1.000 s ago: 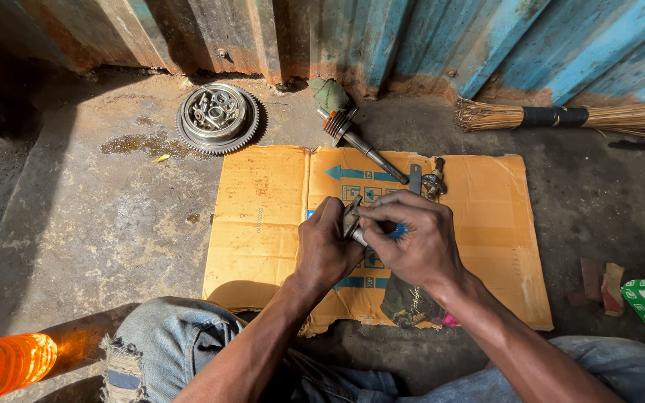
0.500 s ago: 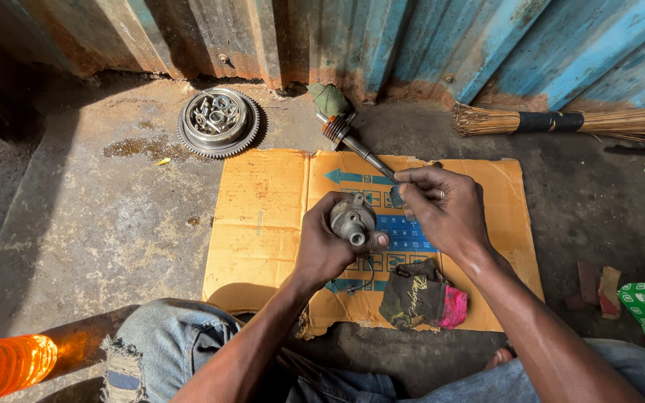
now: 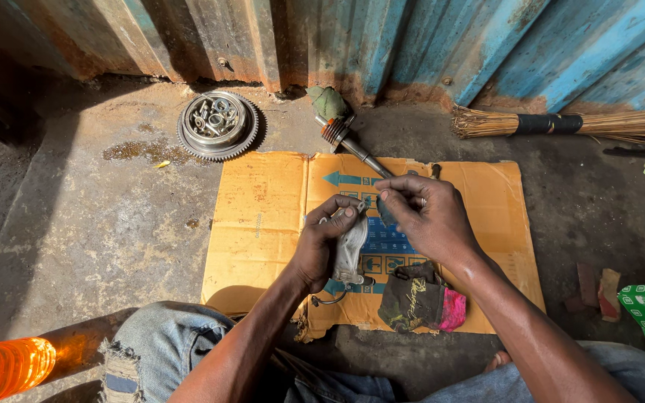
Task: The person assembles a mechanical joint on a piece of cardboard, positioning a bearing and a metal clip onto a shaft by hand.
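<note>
Gripping a small grey metal casting (image 3: 351,250) over the cardboard sheet (image 3: 263,216), the left hand (image 3: 322,242) wraps its body; it looks rigid, fairly heavy, possibly greasy. The right hand (image 3: 427,216) pinches something small beside it.

broom (image 3: 561,123): cut off right | orange cylinder (image 3: 5,367): cut off left

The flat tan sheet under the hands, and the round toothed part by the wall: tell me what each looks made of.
Flat tan sheet: corrugated cardboard by the look, matte, with fold creases and a torn, frayed near edge.
Round toothed part: seemingly metal, dull grey with bright glints on the teeth and on the small pieces lying inside it.
</note>
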